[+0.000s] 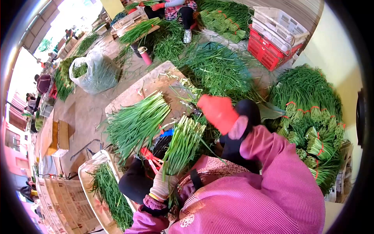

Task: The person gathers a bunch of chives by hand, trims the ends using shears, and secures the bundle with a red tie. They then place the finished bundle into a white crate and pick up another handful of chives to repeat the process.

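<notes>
My left hand (164, 186), in a pale knitted glove, is closed around the leafy end of a bunch of garlic chives (182, 146), whose pale cut ends point up toward the board. My right hand (220, 113), in a red-orange glove, is closed over the right edge of the wooden board (134, 87). A dark narrow thing, perhaps a blade, shows beside its fingers; I cannot make it out. A loose pile of chives (138, 121) lies across the board's near part. Short pale trimmings (189, 86) are scattered at the far right corner. Red bands (151, 156) hang near my left knee.
A cream crate (83, 171) with chives stands at lower left. Banded bundles (311, 117) are stacked at right, and loose chives (218, 68) heap beyond the board. Red and white crates (269, 46), a clear bag (95, 74) and a pink bottle (145, 57) are farther off. Another person (177, 9) sits ahead.
</notes>
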`<state>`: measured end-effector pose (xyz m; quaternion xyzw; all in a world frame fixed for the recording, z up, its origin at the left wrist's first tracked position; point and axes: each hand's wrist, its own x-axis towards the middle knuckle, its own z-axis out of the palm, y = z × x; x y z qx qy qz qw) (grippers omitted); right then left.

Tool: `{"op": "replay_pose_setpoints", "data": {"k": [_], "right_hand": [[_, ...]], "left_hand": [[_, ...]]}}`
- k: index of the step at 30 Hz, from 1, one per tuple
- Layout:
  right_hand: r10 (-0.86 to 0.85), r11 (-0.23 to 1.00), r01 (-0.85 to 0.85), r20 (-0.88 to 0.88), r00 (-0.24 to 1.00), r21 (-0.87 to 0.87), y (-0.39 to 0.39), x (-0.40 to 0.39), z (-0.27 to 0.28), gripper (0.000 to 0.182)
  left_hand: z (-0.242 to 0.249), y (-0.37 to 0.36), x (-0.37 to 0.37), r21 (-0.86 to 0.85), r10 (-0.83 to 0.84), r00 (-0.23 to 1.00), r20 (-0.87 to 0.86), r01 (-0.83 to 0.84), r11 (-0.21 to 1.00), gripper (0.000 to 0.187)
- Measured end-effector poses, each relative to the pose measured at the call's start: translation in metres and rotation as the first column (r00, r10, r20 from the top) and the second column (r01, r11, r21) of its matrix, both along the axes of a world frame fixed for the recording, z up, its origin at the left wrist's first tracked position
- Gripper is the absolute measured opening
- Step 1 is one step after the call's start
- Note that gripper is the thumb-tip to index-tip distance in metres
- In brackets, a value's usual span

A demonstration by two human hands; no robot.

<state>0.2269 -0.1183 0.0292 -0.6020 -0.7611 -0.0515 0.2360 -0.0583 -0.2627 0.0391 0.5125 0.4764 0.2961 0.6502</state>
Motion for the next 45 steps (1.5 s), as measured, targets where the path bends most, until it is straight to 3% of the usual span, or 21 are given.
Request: {"op": "replay_pose_setpoints", "data": {"k": [2,4,6,7,8,12,14,15,16,18,20,22,24,27,32,34,36,38,40,42,45], "right_hand": [[-0.152,0.988,0.147,-0.15,0.977,-0.046,0.023,0.039,0.016,0.022],[-0.149,0.987,0.123,-0.295,0.944,-0.104,0.018,0.046,0.029,0.035],[-0.023,0.906,-0.242,-0.61,0.792,-0.348,0.006,0.034,0.028,0.047],[0.057,0.817,-0.385,-0.604,0.795,-0.43,0.003,0.027,0.023,0.053],[0.121,0.82,-0.493,-0.752,0.647,-0.292,-0.004,0.014,0.011,0.047],[0.092,0.882,-0.358,-0.634,0.768,-0.306,-0.013,0.001,0.004,0.028],[-0.06,0.872,-0.413,-0.895,0.441,-0.262,-0.003,0.015,0.006,0.023],[-0.054,0.988,-0.031,-0.532,0.845,-0.15,0.002,0.026,0.02,0.021],[-0.247,0.968,0.229,-0.223,0.943,-0.102,0.005,0.031,0.036,0.02],[-0.097,0.942,0.159,-0.214,0.972,0.295,0.008,0.035,0.047,0.025],[0.162,0.986,-0.144,-0.257,0.953,0.088,-0.011,0.019,0.056,0.029],[0.28,0.932,-0.324,-0.247,0.928,-0.161,-0.031,-0.007,0.057,0.042],[0.253,0.939,-0.266,-0.083,0.964,-0.218,-0.039,-0.023,0.036,0.043],[0.214,0.897,-0.267,-0.184,0.959,-0.352,-0.036,-0.028,0.016,0.04],[0.194,0.903,-0.313,-0.373,0.908,-0.293,-0.029,-0.029,-0.009,0.036],[0.252,0.866,-0.399,-0.427,0.869,-0.301,-0.027,-0.03,-0.02,0.038],[0.292,0.803,-0.49,-0.493,0.82,-0.339,-0.019,-0.024,-0.021,0.035],[0.188,0.578,-0.633,-0.671,0.717,-0.514,-0.012,-0.018,-0.028,0.03],[0.192,0.642,-0.629,-0.702,0.685,-0.438,-0.018,-0.021,-0.031,0.029],[0.001,0.571,-0.676,-0.823,0.568,-0.466,-0.019,-0.02,-0.031,0.024],[-0.013,0.546,-0.703,-0.843,0.537,-0.456,-0.023,-0.013,-0.009,0.021]], "left_hand": [[0.008,-0.002,-0.001,-0.198,0.128,0.984,0.12,-0.103,0.975,0.056],[0.006,-0.001,-0.003,-0.149,0.108,0.989,0.105,-0.092,0.985,0.058],[0.005,0.003,-0.004,-0.26,0.076,0.997,0.025,-0.067,0.963,0.058],[0.001,0.005,-0.004,-0.2,0.046,0.997,0.058,-0.033,0.979,0.057],[-0.001,0.005,-0.003,-0.2,0.041,0.997,0.059,-0.028,0.979,0.057],[-0.004,0.002,-0.003,-0.216,0.039,0.996,0.081,-0.021,0.976,0.056],[-0.004,0.0,-0.006,-0.196,0.042,0.999,0.001,-0.041,0.98,0.054],[-0.002,-0.002,-0.007,-0.237,0.09,0.993,0.072,-0.071,0.969,0.052],[0.0,-0.003,-0.005,-0.237,0.092,0.993,0.073,-0.073,0.969,0.052],[0.002,-0.006,-0.002,-0.235,0.181,0.983,0.0,-0.176,0.956,0.05],[-0.007,-0.007,-0.003,-0.25,0.191,0.973,0.129,-0.154,0.956,0.054],[-0.009,-0.004,0.005,-0.112,0.14,0.99,-0.022,-0.141,0.984,0.06],[-0.014,-0.006,0.006,-0.152,0.162,0.984,0.072,-0.15,0.977,0.064],[-0.015,-0.013,0.006,-0.097,0.223,0.942,0.251,-0.204,0.974,0.068],[-0.016,-0.013,0.005,-0.066,0.207,0.956,0.207,-0.197,0.978,0.066],[-0.021,-0.01,0.001,0.006,0.123,0.992,-0.028,-0.123,0.992,0.064],[-0.015,-0.008,0.004,-0.104,0.188,0.981,0.056,-0.181,0.978,0.061],[-0.013,-0.008,0.003,-0.089,0.132,0.981,0.145,-0.12,0.989,0.06],[-0.018,-0.006,0.003,-0.062,0.087,0.986,0.143,-0.079,0.995,0.059],[-0.014,-0.005,0.006,-0.023,0.072,0.991,0.117,-0.07,0.997,0.06],[-0.006,-0.004,0.007,-0.089,0.105,0.985,0.136,-0.094,0.992,0.059]]}}
